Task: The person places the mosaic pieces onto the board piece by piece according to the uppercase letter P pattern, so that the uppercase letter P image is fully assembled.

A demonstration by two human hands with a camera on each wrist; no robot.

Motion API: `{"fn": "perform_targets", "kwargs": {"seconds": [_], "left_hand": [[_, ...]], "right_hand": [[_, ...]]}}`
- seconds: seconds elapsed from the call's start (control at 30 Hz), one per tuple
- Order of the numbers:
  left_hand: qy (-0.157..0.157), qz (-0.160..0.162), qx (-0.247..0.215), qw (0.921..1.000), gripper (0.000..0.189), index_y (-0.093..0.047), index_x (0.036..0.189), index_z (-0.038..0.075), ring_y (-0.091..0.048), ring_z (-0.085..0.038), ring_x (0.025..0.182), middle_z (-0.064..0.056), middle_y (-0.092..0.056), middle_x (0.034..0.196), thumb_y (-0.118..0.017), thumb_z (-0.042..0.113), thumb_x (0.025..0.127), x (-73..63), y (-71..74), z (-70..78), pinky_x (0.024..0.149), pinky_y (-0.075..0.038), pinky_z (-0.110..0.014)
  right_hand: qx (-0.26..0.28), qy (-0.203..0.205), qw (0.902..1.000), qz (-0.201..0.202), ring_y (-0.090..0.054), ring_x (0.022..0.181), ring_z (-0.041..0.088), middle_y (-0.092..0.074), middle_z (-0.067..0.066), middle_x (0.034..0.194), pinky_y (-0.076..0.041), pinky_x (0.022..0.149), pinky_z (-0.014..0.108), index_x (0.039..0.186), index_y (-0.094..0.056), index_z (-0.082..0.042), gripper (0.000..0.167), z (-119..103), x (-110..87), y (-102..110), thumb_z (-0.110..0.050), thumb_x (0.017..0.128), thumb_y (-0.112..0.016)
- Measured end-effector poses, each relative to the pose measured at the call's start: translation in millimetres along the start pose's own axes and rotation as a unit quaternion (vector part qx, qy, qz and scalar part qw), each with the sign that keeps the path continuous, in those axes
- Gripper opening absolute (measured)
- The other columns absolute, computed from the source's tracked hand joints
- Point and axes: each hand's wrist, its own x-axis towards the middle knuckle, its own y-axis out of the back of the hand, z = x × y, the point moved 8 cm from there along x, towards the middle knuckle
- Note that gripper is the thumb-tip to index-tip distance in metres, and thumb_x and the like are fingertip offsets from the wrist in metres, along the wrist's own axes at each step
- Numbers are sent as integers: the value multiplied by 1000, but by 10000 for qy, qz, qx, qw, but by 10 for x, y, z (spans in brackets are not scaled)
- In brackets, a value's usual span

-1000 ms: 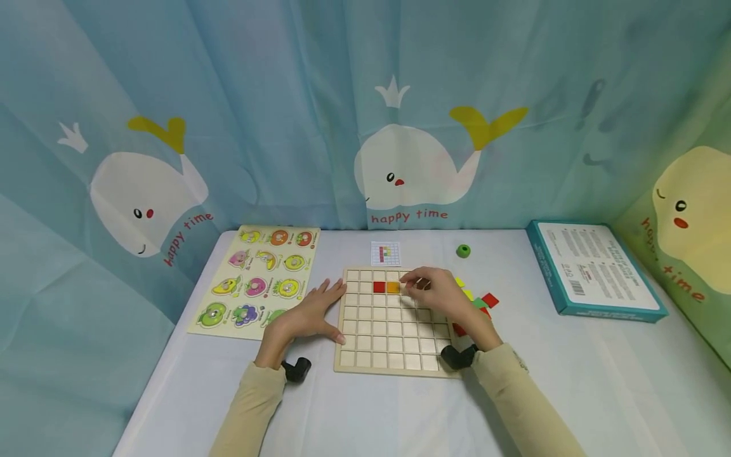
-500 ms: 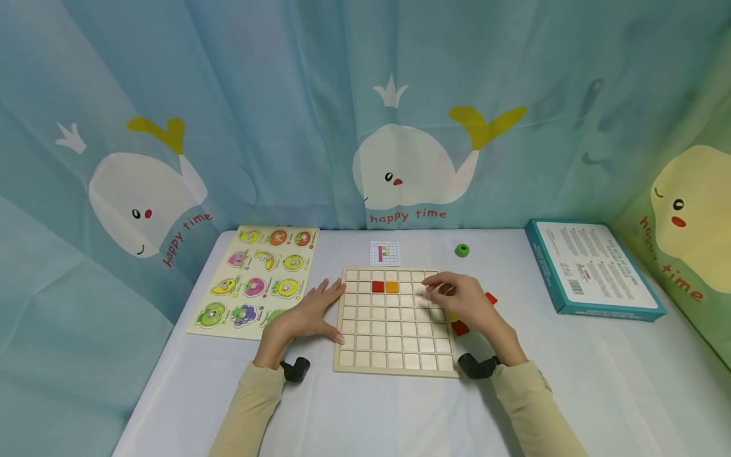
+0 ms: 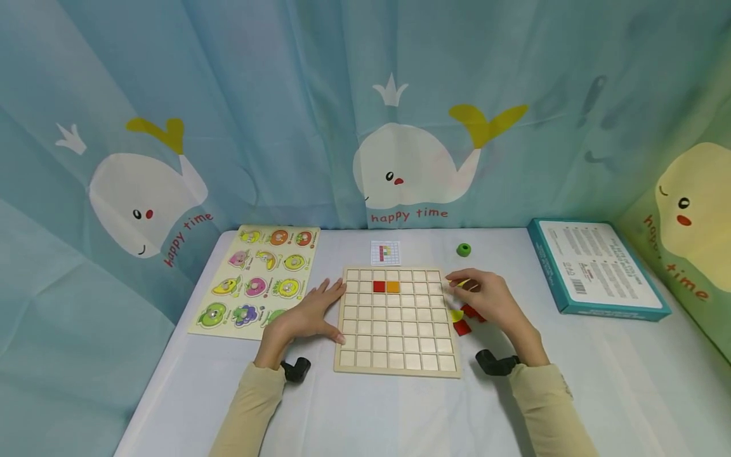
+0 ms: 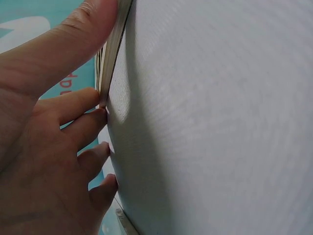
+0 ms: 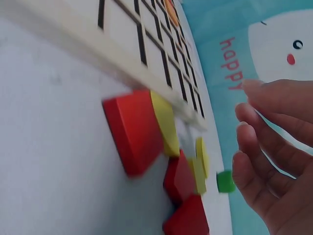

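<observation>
A wooden grid board [image 3: 396,372] lies on the table, with a red square tile [image 3: 379,287] and an orange square tile [image 3: 393,287] side by side in its second row. My left hand [image 3: 308,312] rests spread against the board's left edge, fingertips and thumb touching the frame [image 4: 111,58]. My right hand [image 3: 488,298] hovers past the board's right edge, its fingers [image 5: 259,161] loosely bent with nothing between them. Beneath it lie several loose tiles, among them a red tile [image 5: 134,129] and a yellow tile [image 5: 165,122] beside the board. The hand hides part of this pile in the head view.
A small card with a coloured grid pattern [image 3: 385,252] lies behind the board. A green bead [image 3: 464,249] sits at the back. On the left is a fruit puzzle board [image 3: 308,263], on the right a teal box [image 3: 599,270]. A whale-print curtain [image 3: 320,127] closes off the back.
My right hand has moved right from beside the orange tile to over the loose tiles. The orange and red tiles stay in place, and my left hand has not moved.
</observation>
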Motion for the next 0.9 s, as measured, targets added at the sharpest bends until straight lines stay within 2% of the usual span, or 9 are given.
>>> {"fn": "perform_targets", "kwargs": {"seconds": [0.13, 0.3, 0.57, 0.77, 0.9], "left_hand": [[9, 1, 20, 10000, 115, -23, 165, 9, 2, -33, 161, -7, -12, 174, -93, 28, 75, 3, 0, 4, 130, -5, -56], [17, -6, 66, 10000, 115, -22, 165, 8, 2, -33, 161, -7, -11, 174, -92, 28, 75, 6, 2, 9, 130, -5, -56], [56, -4, -7, 10000, 116, -22, 165, 9, 2, -33, 161, -6, -11, 174, -93, 27, 75, -7, 10, 13, 130, -5, -57], [0, -35, 31, 10000, 115, -22, 165, 8, 2, -34, 161, -7, -11, 174, -92, 28, 76, -9, 7, 19, 130, -4, -56], [-28, -26, 10, 10000, 115, -22, 164, 8, 2, -34, 161, -8, -12, 174, -92, 27, 75, -14, 10, 26, 130, -5, -57]], "right_hand": [[-115, -39, 9999, -71, -68, 95, 29, -73, 17, 117, -56, 70, 28, 122, -73, -4, 28, 77, -2, 45, -15, 96, -71], [-124, -268, 9994, -205, -65, 93, 28, -72, 18, 118, -56, 68, 29, 120, -73, -4, 28, 195, -16, 92, -18, 96, -71], [-99, -700, 9974, -168, -61, 96, 29, -68, 21, 123, -55, 72, 29, 125, -71, -3, 32, 449, -56, 225, -21, 99, -69], [-104, -750, 9969, -228, -60, 100, 29, -69, 21, 120, -54, 75, 28, 128, -68, -1, 35, 593, -85, 323, -21, 100, -67], [-17, -933, 9951, -321, -60, 102, 30, -68, 22, 123, -54, 76, 28, 131, -66, -1, 38, 690, -119, 371, -23, 100, -67]]}}
